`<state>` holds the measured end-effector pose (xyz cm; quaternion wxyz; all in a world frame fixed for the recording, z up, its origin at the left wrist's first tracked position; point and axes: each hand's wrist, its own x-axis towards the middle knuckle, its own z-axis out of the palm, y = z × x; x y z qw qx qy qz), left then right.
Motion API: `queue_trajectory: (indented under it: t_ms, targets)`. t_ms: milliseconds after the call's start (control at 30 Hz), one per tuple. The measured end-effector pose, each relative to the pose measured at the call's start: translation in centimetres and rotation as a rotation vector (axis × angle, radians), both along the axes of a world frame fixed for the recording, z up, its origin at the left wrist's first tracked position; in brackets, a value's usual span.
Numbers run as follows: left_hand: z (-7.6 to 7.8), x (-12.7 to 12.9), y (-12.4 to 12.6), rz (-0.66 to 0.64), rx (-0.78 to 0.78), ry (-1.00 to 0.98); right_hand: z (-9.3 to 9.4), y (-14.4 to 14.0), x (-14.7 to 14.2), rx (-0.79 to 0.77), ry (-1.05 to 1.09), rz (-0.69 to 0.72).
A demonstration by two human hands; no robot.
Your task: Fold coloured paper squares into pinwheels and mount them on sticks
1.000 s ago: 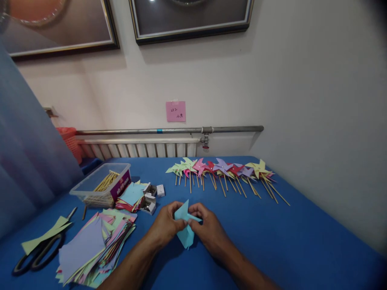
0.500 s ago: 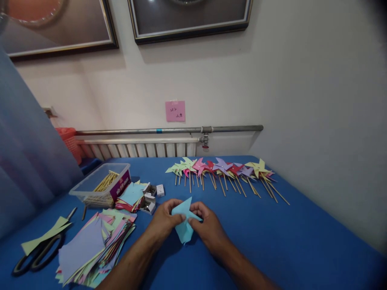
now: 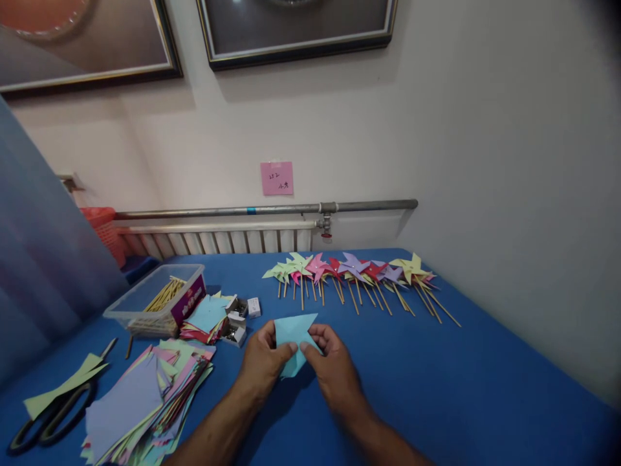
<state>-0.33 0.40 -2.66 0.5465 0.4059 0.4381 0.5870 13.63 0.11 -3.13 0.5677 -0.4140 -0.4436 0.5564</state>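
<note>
A light blue paper piece [image 3: 293,336] is pinched between both hands just above the blue table [image 3: 436,382]. My left hand [image 3: 262,364] grips its left side with thumb and fingers. My right hand [image 3: 330,367] grips its right side. The paper has pointed flaps, one sticking up and to the right, another hanging down between the hands. Behind the hands lies a row of finished paper pinwheels on wooden sticks [image 3: 349,272], in green, pink, red, purple and yellow.
A stack of coloured paper squares [image 3: 140,401] lies at the left, with black scissors [image 3: 43,421] and a green paper strip beside it. A clear box of wooden sticks [image 3: 158,299], a smaller paper pile [image 3: 206,318] and small pin boxes [image 3: 237,320] sit farther back. A wall rises at the right.
Both hands have turned the blue paper and lifted it slightly, so its upper flap now spreads wider toward the right. The view has shifted a little to the right.
</note>
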Motion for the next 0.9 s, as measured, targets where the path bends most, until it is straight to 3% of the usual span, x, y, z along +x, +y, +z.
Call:
queue_trajectory:
  t_ms: [167,433,700,900]
  targets:
    - [1.6,-0.2,-0.4,-0.038,-0.017,0.049,0.0,-0.2,0.0,0.025,-0.028,0.049]
    - [1.7,-0.3,-0.4,-0.040,-0.011,0.116,-2.2,1.1,-0.1,-0.050,-0.020,0.153]
    - [1.9,-0.3,-0.6,-0.070,0.003,0.148,0.1,-0.2,0.6,-0.126,-0.003,0.226]
    - [1.4,-0.4,-0.5,-0.055,0.000,0.118,-0.8,0.3,0.4,-0.123,-0.035,0.149]
